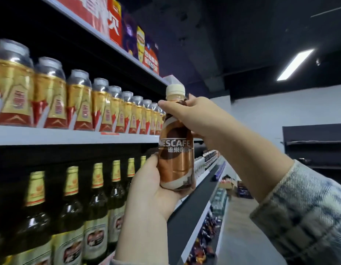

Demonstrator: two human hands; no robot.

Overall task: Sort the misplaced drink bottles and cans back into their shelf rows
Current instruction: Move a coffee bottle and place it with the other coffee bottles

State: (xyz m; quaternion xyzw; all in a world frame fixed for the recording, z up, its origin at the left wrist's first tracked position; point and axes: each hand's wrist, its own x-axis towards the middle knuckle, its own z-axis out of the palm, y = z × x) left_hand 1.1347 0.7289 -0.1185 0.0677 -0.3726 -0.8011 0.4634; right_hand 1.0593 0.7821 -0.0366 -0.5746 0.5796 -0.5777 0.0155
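A brown and cream Nescafe coffee bottle (176,146) with a cream cap stands upright in the air in front of the shelves. My left hand (148,190) cups its base from below and the left. My right hand (192,117) grips its neck and shoulder from the right. To the left, a row of gold-and-red labelled bottles with silver caps (80,104) fills the middle shelf (70,137). Below it stands a row of dark glass bottles with gold foil necks (97,203).
The top shelf holds red, purple and yellow boxes (131,35). Lower shelves run away to the right with small bottles (206,163) and packets (204,238). Cardboard boxes (234,188) sit on the aisle floor. A dark shelf unit (316,146) stands at the right wall.
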